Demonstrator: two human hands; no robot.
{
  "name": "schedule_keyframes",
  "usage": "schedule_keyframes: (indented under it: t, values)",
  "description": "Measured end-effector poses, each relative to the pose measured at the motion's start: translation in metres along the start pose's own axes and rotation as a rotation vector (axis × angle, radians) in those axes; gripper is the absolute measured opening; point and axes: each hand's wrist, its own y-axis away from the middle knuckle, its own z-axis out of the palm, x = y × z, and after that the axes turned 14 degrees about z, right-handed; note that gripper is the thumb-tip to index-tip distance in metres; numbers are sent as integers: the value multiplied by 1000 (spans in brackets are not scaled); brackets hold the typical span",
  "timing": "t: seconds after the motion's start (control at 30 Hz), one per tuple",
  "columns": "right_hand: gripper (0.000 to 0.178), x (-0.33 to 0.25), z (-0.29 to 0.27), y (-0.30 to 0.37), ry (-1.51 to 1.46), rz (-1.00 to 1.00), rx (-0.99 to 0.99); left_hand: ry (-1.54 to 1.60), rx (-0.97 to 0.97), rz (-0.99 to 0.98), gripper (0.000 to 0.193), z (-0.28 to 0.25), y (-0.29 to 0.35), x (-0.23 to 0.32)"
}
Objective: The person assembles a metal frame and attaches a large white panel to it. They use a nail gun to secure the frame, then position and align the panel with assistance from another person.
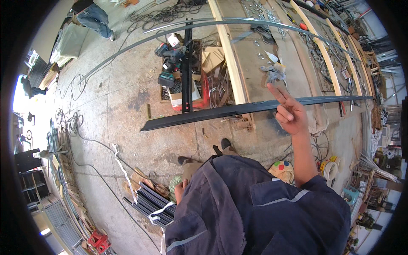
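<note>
The right hand point(291, 112) was held raised at three o'clock from the view's middle, its index and middle fingers extended close together toward eleven, the others curled toward the palm. A long black beam point(225, 111) was laid across the middle, from nine o'clock to three, and was partly covered from view by that hand; whether it was touched could not be told. The left hand point(182, 187) was lowered at seven o'clock, near strapped dark tubes point(148, 202); its fingers were partly hidden, so whether anything was pinched could not be told. Cordless tools point(176, 55) were gathered at eleven, pale timber point(228, 55) at one.
</note>
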Motion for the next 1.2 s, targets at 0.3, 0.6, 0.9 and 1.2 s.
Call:
schedule_keyframes:
  t: [0.3,0.6,0.9,1.2]
  values:
    - [55,165,88,-136,1270,48,654,111,87,31,54,-98,-48,-143]
    - [43,195,201,-213,1442,438,494,227,109,-170,55,-199,-70,-157]
    - [39,308,242,-438,1216,424,218,297,256,25,46,-287,-141,-176]
    - [43,368,386,-724,1144,290,-66,517,506,-28,51,-475,-278,-179]
